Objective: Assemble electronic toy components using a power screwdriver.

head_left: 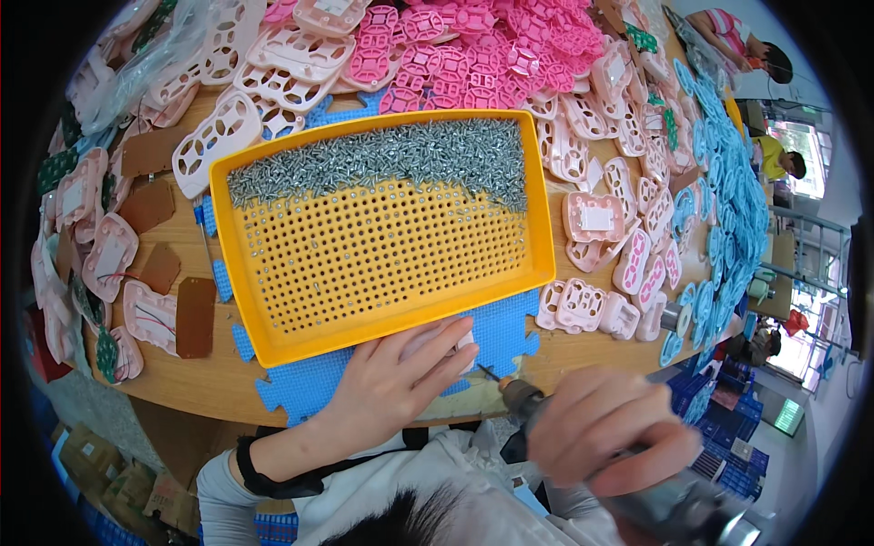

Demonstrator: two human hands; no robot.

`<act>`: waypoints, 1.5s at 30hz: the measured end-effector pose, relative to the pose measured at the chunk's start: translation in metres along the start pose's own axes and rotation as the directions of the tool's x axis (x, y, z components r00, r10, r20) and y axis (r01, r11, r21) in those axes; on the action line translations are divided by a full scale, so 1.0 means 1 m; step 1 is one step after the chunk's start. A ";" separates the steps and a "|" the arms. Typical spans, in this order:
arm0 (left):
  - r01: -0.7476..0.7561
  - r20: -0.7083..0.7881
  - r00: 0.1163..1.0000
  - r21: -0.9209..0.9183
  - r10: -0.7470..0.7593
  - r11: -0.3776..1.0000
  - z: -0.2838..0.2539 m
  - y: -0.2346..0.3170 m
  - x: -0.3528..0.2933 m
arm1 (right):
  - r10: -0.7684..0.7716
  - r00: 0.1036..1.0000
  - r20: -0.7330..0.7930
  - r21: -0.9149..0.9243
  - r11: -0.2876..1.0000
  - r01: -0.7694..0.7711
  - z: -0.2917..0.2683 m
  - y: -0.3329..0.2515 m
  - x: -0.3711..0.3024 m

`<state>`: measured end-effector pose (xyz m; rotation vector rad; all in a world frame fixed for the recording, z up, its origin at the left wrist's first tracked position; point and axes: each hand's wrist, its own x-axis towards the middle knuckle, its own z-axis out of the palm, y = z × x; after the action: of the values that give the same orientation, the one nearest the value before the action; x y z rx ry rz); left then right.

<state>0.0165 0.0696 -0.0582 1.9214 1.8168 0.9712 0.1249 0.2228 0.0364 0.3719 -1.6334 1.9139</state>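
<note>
My left hand (396, 378) is closed over a pale pink plastic piece (466, 353), pressing it onto the blue foam mat (501, 338) at the table's front edge. Most of that piece is hidden under the fingers. A grey power screwdriver (523, 400) lies in the grip of my right hand (610, 432), which is slightly blurred. Its thin bit points left, with the tip close to the pink piece; I cannot tell whether they touch. Just beyond my hands stands a yellow perforated tray (382, 350), with many small silver screws (382, 159) heaped along its far side.
Bright pink plastic parts (478, 55) are piled behind the tray. Pale pink shells (596, 217) crowd the right, and light blue parts (728, 200) lie beyond them. At left are brown rectangular pieces (196, 317) and wired shells (150, 314). Other people (728, 41) sit at far right.
</note>
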 end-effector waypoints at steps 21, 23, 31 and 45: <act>-0.026 0.031 0.999 0.014 0.025 1.000 -0.003 -0.002 -0.002 | -0.274 0.943 -0.190 -0.431 0.886 0.171 -0.046 0.068 0.039; -0.022 0.031 0.999 0.009 0.022 1.000 -0.004 -0.002 -0.001 | -0.251 0.947 -0.202 -0.430 0.891 0.144 -0.048 0.068 0.038; -0.011 -0.025 1.000 0.039 0.012 0.999 -0.001 0.001 0.000 | -0.246 0.945 -0.214 -0.445 0.886 0.130 -0.047 0.074 0.039; -0.053 -0.213 0.977 -0.219 0.006 0.974 -0.016 0.013 -0.033 | -0.092 0.984 -0.154 -0.385 0.923 0.027 0.016 -0.002 0.020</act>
<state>0.0166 0.0323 -0.0466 1.7696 1.7048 1.3732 0.1076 0.2120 0.0523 0.0944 -1.8054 1.4905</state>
